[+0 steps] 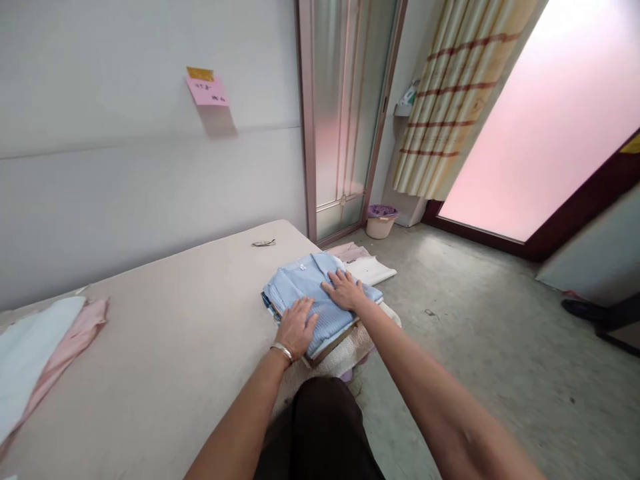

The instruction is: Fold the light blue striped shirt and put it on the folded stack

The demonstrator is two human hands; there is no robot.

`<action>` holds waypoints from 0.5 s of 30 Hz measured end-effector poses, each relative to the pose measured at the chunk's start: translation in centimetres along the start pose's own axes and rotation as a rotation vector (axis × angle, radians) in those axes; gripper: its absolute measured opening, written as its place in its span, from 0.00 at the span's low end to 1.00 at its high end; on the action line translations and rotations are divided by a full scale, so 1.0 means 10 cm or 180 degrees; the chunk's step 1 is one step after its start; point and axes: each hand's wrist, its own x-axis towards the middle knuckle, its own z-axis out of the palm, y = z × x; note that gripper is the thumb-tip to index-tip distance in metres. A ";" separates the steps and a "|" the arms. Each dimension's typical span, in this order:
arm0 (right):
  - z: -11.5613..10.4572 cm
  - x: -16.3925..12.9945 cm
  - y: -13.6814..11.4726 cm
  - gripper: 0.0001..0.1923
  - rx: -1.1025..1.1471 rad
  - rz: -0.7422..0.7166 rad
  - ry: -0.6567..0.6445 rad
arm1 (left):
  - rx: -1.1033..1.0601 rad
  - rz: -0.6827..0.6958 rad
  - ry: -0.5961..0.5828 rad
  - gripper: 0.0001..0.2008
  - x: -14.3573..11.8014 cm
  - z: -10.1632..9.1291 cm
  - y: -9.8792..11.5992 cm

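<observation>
A folded light blue striped shirt (326,320) lies on top of a stack of folded clothes at the corner of a beige-covered bed or table (190,320). Flat on its near left part rests my left hand (297,325), fingers spread, with a bracelet on the wrist. My right hand (344,291) lies spread on the right side of the same shirt. Neither hand grips anything. Brown and dark blue layers show at the edges beneath the shirt, and a whitish textured cloth (345,353) sits under the stack.
Eyeglasses (263,243) lie behind the stack. White and pink cloths (45,363) are at the far left; more white cloth (373,270) sits beyond the stack. A lined bin (381,222) stands on the floor by a glass-panelled door (340,133). A dark shoe (583,310) is at right.
</observation>
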 end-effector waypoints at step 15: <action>0.18 -1.13 0.30 0.33 -0.0065 -0.1215 0.0629 | 0.1159 0.0810 0.0013 0.26 -0.46 0.10 0.16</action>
